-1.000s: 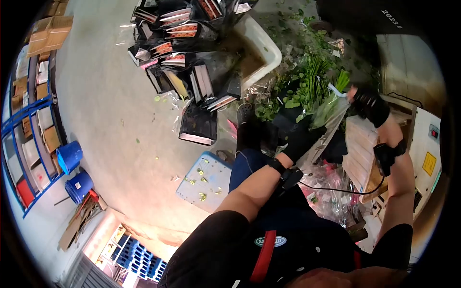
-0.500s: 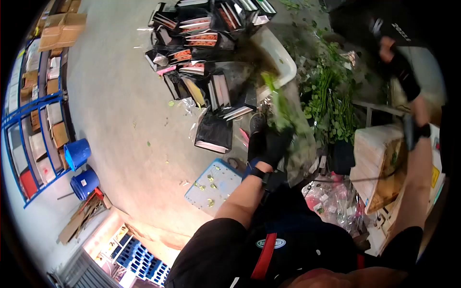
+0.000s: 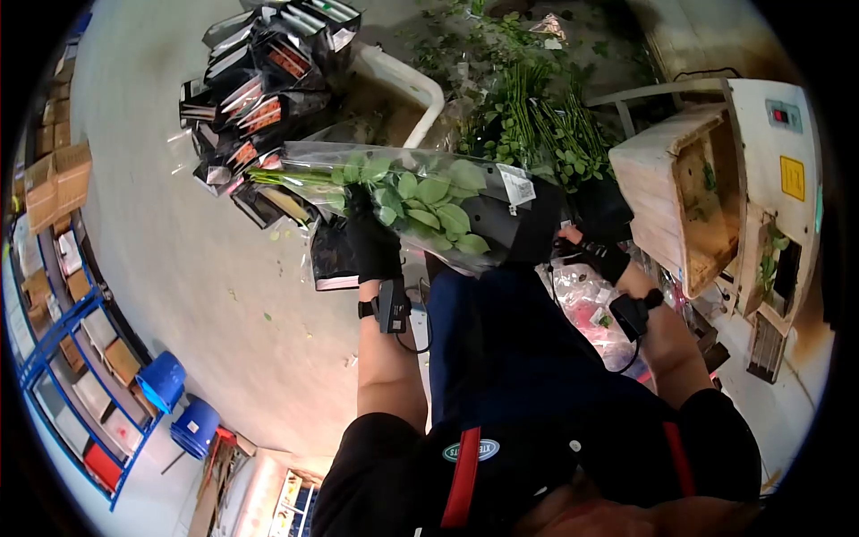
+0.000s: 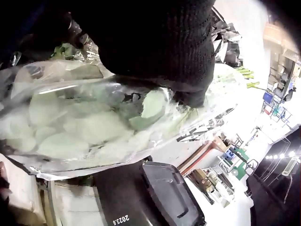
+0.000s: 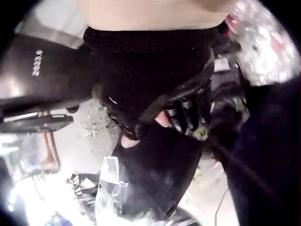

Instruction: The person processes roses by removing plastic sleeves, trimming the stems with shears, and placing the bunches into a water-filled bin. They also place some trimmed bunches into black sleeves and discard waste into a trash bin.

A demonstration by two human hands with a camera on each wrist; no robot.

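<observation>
A bunch of green leafy stems in a clear plastic sleeve [image 3: 429, 192] lies level across my front, its cut stems pointing left and its black end pointing right. My left hand [image 3: 371, 242], in a black glove, grips the sleeve from below near the stems. In the left wrist view that glove [image 4: 164, 47] is curled round the clear sleeve [image 4: 94, 127] with pale leaves inside. My right hand [image 3: 591, 255], also gloved, holds the black end of the sleeve. In the right wrist view its fingers [image 5: 188, 110] curl onto the black wrap [image 5: 160, 174].
A heap of black flower sleeves [image 3: 259, 72] and a white tub [image 3: 403, 85] lie ahead on the concrete floor. Loose green stems [image 3: 537, 116] are piled beside a wooden crate [image 3: 689, 179] and a white machine [image 3: 792, 179]. Blue buckets [image 3: 179, 403] and blue shelving [image 3: 54, 358] stand at the left.
The bunch has swung from hanging beside my left knee to lying level in front of me. My right hand came down from high on the right and took the black end.
</observation>
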